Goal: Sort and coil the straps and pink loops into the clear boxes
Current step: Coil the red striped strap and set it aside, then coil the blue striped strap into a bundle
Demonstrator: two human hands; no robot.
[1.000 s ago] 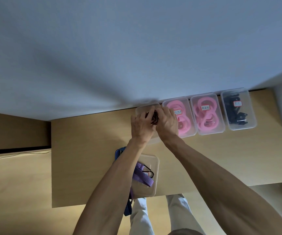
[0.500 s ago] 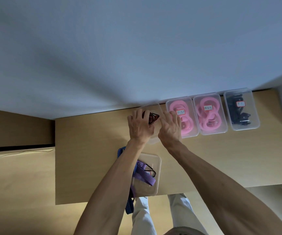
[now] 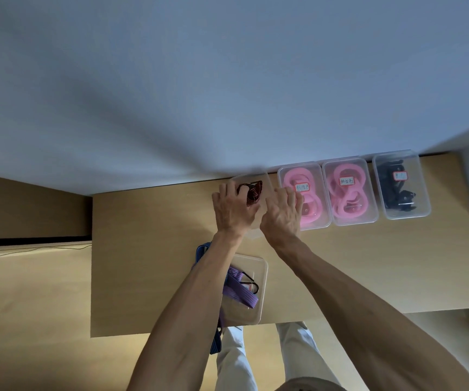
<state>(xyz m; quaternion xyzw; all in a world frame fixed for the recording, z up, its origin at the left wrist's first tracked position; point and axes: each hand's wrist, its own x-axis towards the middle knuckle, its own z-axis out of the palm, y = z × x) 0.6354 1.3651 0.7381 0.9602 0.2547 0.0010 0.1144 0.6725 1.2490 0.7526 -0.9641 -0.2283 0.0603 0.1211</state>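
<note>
Along the tabletop's (image 3: pixel 148 277) far edge, three boxes are filled. Both hands, left (image 3: pixel 231 210) and right (image 3: pixel 281 214), fingers spread flat, press a dark coiled strap (image 3: pixel 253 191) into the fourth box (image 3: pixel 267 182). A purple strap (image 3: pixel 240 292) near the front edge remains.

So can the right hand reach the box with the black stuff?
Probably yes. The right hand has bare table to cross, and the black-stuff box sits last in the row, with nothing blocking it.

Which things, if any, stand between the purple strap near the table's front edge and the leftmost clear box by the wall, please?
Both hands do. The left hand and right hand rest on the leftmost box, over a dark red coil already inside. The left forearm also crosses over the purple strap, which lies across the near box.
</note>
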